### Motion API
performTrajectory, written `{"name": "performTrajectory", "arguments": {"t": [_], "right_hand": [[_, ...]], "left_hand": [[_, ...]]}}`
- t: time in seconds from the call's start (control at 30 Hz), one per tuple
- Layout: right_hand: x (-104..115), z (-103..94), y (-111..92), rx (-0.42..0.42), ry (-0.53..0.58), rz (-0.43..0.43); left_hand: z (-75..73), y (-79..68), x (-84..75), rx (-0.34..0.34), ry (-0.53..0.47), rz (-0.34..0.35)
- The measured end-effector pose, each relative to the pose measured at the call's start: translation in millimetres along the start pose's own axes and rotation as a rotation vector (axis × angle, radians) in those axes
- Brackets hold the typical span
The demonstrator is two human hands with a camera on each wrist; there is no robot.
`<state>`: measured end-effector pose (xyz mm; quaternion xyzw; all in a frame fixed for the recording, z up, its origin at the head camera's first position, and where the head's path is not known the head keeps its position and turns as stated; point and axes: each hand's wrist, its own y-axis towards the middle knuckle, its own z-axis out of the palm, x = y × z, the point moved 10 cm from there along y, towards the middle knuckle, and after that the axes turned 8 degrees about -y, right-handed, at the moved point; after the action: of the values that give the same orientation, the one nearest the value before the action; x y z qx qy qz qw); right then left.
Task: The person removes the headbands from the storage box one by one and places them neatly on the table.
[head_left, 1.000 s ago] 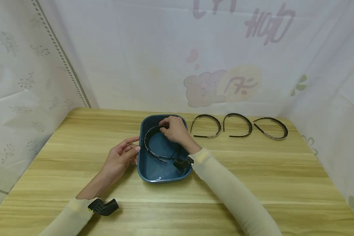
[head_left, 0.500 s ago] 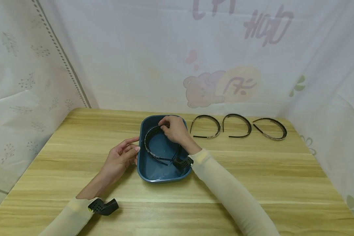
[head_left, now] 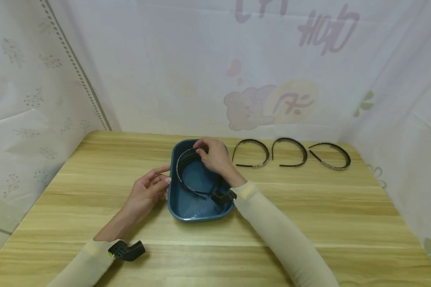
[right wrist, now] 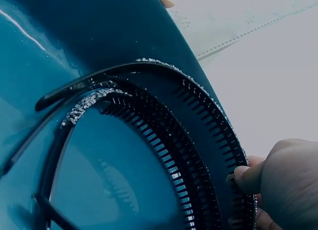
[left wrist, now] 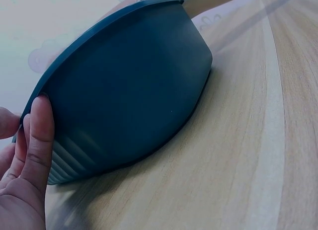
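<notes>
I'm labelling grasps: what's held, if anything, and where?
The right hand pinches a glittery toothed headband by its curve; the left hand touches the blue basin.

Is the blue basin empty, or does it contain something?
Not empty: the right-wrist view shows black headbands inside the basin, and the right hand pinches one more headband.

Wood-grain table [head_left: 362,223], pale cloth backdrop [head_left: 158,71], faded cartoon bear [head_left: 246,109], leafy prints [head_left: 12,52]

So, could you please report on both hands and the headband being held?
Right hand pinching a glittery headband inside the blue tub. Left hand touching the tub's outer side. Other headbands in the tub, possibly in the way.
</notes>
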<state>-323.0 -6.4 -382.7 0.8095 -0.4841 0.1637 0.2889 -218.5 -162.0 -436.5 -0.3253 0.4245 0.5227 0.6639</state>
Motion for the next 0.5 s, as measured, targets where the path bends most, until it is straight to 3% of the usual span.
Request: {"name": "performTrajectory", "arguments": {"t": [0.5], "right_hand": [[-4.4,-14.2,-0.1,-0.146,0.179,0.007]], "left_hand": [[-0.7,0.1,0.4,-0.008,0.000,0.002]]}}
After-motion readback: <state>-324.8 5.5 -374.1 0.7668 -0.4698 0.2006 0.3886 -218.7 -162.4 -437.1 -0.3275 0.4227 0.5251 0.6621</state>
